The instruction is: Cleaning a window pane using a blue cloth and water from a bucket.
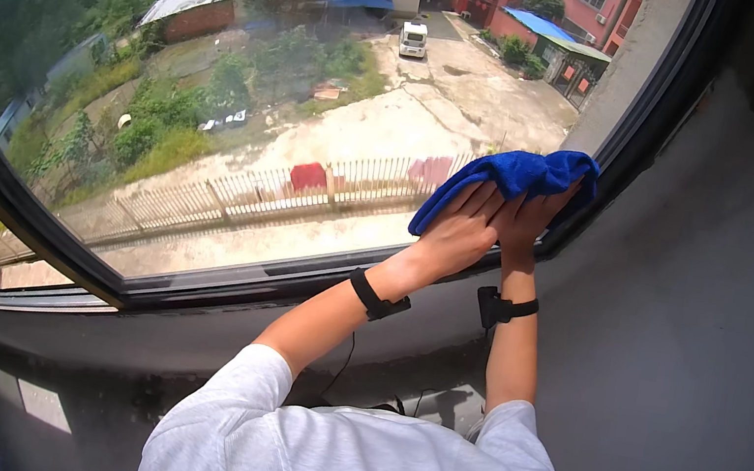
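A blue cloth (518, 173) lies bunched against the lower right corner of a window pane (337, 116). My left hand (464, 228) presses on the cloth, its fingertips tucked under a fold. Close beside it, touching, my right hand (529, 220) is also on the cloth, near the dark window frame (604, 176); its fingertips are covered by the fabric. Whether the fingers grip the cloth or only press it flat is hard to tell. Each wrist wears a black strap with a small dark block.
The dark lower frame rail (249, 281) runs below the pane. At the lower left is a narrow gap or pane by a metal track (52, 301). A grey wall (676, 323) stands to the right. Through the glass show a railing (225, 203) and a white vehicle (413, 40).
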A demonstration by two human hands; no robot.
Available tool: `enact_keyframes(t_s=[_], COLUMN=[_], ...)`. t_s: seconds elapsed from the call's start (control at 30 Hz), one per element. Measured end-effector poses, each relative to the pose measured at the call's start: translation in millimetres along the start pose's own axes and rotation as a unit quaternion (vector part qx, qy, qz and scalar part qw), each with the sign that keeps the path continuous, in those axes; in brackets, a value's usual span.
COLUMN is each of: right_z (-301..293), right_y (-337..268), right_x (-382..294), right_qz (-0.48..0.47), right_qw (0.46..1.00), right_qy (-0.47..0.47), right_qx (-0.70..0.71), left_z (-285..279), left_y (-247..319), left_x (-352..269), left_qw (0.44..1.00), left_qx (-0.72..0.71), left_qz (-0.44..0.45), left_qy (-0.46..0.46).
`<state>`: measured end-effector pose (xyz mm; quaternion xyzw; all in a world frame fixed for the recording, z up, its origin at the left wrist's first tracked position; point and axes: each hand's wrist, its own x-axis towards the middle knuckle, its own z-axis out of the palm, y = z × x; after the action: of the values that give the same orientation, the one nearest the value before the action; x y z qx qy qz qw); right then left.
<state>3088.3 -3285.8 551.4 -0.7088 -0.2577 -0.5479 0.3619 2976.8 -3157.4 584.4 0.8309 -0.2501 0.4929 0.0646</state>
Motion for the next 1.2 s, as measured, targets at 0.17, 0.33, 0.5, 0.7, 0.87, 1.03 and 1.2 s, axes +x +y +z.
enact_keyframes(t_s=[0.17,0.33,0.5,0.7,0.87,1.03,1.2], right_z=[4,13,50,110,141,122,114], right_y=[90,-64,-211,-411,-463,-464,-479], right_x=[-57,-28,-31,-81,-162,-242,-209], right_qz=[0.357,0.050,-0.078,-0.111,-0.153,-0.136,-0.108], right_qw=[0.798,0.998,0.996,0.990,0.982,0.969,0.970], right_qy=[0.047,-0.018,-0.029,-0.052,-0.107,-0.202,-0.216], right_qx=[0.483,0.041,0.039,0.068,0.030,0.028,0.034], left_z=[41,-34,-168,-297,-328,-320,-355], left_y=[24,-14,-73,-161,-169,-149,-150], left_x=[1,-48,-131,-254,-309,-412,-357], left_qw=[0.987,0.993,0.986,0.927,0.914,0.936,0.949], left_qx=[-0.157,-0.090,0.049,0.341,0.347,0.204,0.146], left_qz=[0.015,-0.061,-0.099,-0.113,-0.192,-0.281,-0.277], left_qy=[-0.008,0.032,0.122,0.109,0.081,-0.061,-0.032])
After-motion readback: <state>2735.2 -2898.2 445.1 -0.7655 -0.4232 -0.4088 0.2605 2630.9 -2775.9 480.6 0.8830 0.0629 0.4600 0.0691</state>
